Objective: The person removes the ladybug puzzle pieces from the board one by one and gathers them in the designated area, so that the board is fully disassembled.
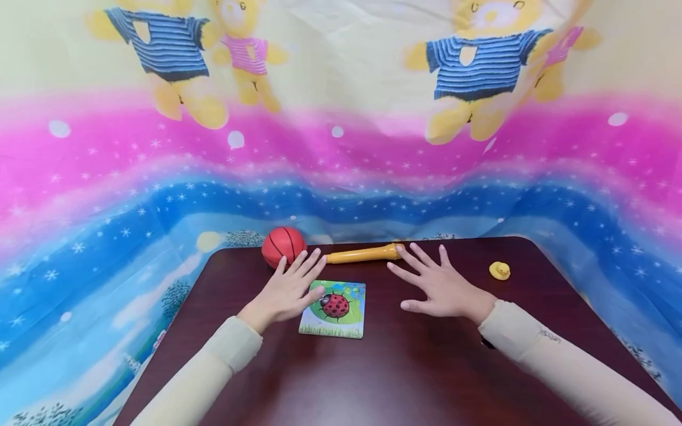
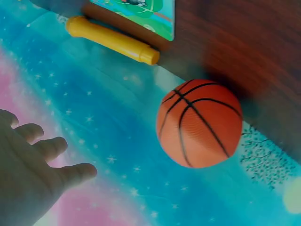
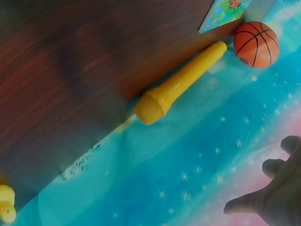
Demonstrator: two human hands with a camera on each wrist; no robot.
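My left hand (image 1: 288,293) hovers with spread fingers beside a ladybug picture card (image 1: 341,322), its thumb overlapping the card's left edge in the head view. Just beyond its fingertips sits a small orange-red basketball (image 1: 284,242). My right hand (image 1: 444,287), fingers also spread and holding nothing, is nearest to a yellow toy microphone (image 1: 362,255) lying crosswise at the back. The microphone's mesh head (image 3: 149,110) shows in the right wrist view. In the left wrist view, a gap separates my hand (image 2: 33,165) from the ball (image 2: 202,125).
A yellow rubber duck (image 1: 499,271) stands at the right of the dark wooden table (image 1: 341,378). A printed curtain (image 1: 341,154) with bears and snowflakes hangs right behind the table's back edge and along its sides.
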